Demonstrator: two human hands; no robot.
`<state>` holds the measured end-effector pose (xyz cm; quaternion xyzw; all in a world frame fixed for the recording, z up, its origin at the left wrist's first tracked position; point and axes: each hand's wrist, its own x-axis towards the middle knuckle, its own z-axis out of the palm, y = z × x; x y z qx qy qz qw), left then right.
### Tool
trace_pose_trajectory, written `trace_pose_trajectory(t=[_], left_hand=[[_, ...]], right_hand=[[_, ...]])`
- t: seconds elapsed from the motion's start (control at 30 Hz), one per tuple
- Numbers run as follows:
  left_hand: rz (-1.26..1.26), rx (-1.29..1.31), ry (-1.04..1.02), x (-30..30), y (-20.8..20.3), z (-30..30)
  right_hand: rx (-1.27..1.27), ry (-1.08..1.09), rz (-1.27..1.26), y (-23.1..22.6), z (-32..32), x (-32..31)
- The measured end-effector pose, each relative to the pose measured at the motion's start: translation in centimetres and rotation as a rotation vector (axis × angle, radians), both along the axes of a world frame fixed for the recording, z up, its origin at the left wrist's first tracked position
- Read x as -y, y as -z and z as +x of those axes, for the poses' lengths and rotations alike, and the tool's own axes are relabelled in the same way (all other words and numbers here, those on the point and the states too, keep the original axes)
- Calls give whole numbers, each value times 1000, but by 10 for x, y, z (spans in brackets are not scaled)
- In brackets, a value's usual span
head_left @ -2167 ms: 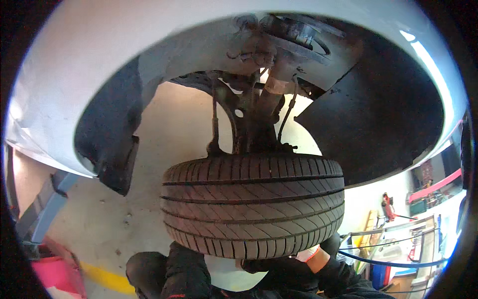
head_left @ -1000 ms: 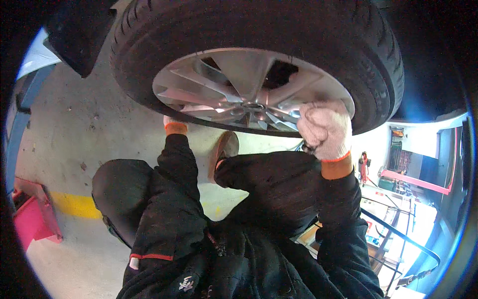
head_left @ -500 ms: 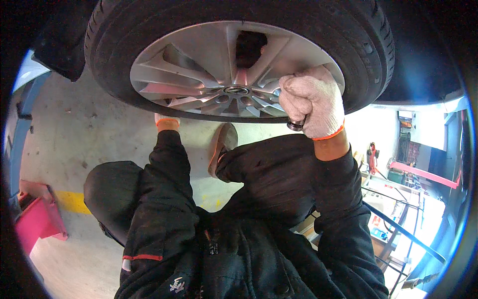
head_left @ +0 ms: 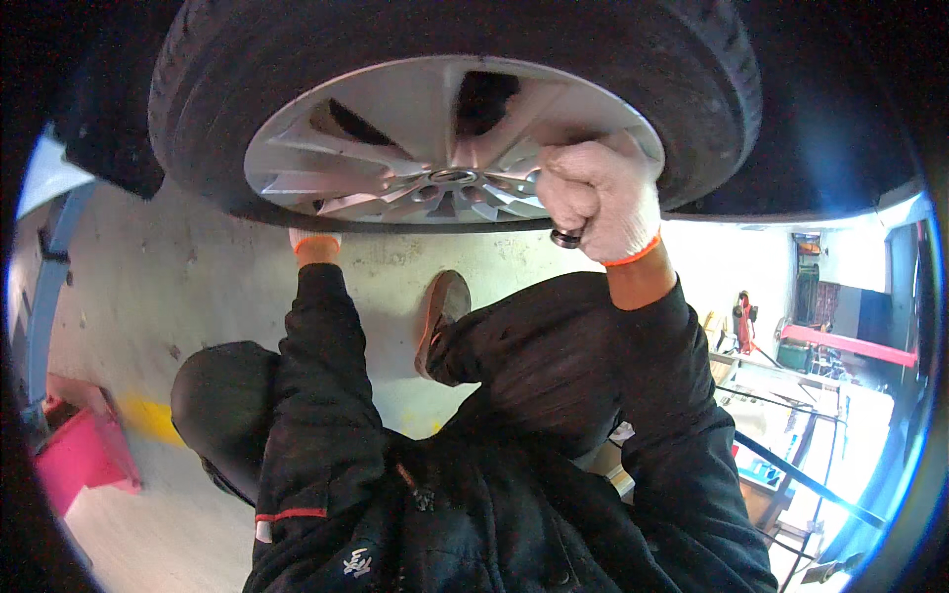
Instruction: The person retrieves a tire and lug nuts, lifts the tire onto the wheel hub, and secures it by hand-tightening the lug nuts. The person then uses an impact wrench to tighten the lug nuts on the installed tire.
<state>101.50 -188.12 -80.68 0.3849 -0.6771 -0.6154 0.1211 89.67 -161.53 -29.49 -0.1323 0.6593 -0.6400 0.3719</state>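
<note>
Silver-spoked wheel (head_left: 425, 124) has shifted slightly left in view. Knit-gloved right hand (head_left: 601, 198) grips a dark cylindrical piece (head_left: 565, 238) at wheel's right side; left hand (head_left: 314, 240), at wheel's lower-left edge: grip cannot be determined.

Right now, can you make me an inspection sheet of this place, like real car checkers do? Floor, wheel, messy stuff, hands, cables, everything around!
Surface: grey floor with marks and a yellow stripe.
Work things: silver rim inside a black tyre; a dark round-ended tool, its kind unclear.
Clutter: pink container at the left.
Hands: right hand, gloved, closed around the tool in front of the rim; left hand, gloved, at the wheel's lower edge, fingers mostly hidden.
Cables: one dark blue line at lower right; hose or cable, can't tell.
Surroundings: blue post at left; pink bar at right.
</note>
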Motion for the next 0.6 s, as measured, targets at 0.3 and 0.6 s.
trace_pose_trajectory(t=[0.3, 0.6], left_hand=[[1066, -777, -623, 6, -36, 3], [866, -682, -557, 43, -44, 6]], right_hand=[[68, -6, -13, 8, -6, -19], [92, -12, -153, 23, -14, -39]])
